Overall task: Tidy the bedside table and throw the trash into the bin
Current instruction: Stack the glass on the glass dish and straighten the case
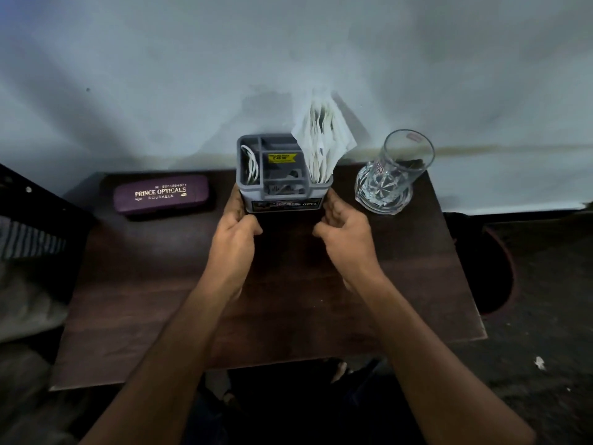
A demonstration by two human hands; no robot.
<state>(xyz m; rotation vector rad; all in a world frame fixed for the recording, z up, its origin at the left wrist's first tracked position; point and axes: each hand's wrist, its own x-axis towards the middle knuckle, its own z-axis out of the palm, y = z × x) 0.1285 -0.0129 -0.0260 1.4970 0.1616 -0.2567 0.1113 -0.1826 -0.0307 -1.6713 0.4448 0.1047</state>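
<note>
Purple case (pixel 161 194), grey organiser (pixel 282 175)

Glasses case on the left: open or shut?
Shut. The purple glasses case lies flat on the bedside table, lid down with its gold lettering facing up and no gap along the edge.

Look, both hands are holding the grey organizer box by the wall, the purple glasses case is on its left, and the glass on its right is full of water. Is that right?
Almost. The glass is empty, not full of water; the head view looks straight down into it. The rest holds: the left hand and right hand hold the sides of the grey organizer box, and the purple glasses case lies to its left.
</note>
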